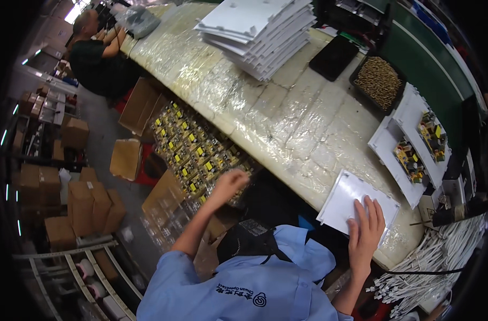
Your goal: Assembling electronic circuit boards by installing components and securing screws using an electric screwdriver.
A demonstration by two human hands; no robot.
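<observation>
My right hand (368, 224) lies on a white plastic panel (343, 206) at the table's near edge, fingers stretched out across its surface. Over to the left, my left hand (229, 187) is curled closed above the near side of a carton full of circuit boards (193, 150) with yellow parts. Whether anything is between those fingers is hidden. Beyond the right hand, two white panels stand tilted, one carrying a circuit board (409, 160) and the other a second board (432, 136).
A tall stack of white panels (260, 37) stands on the film-covered table (222, 101). Farther right are a black tray (335, 57) and a bin of small brass-coloured pieces (380, 80). White cables (436, 262) hang at lower right. Another person (97, 59) sits at far left.
</observation>
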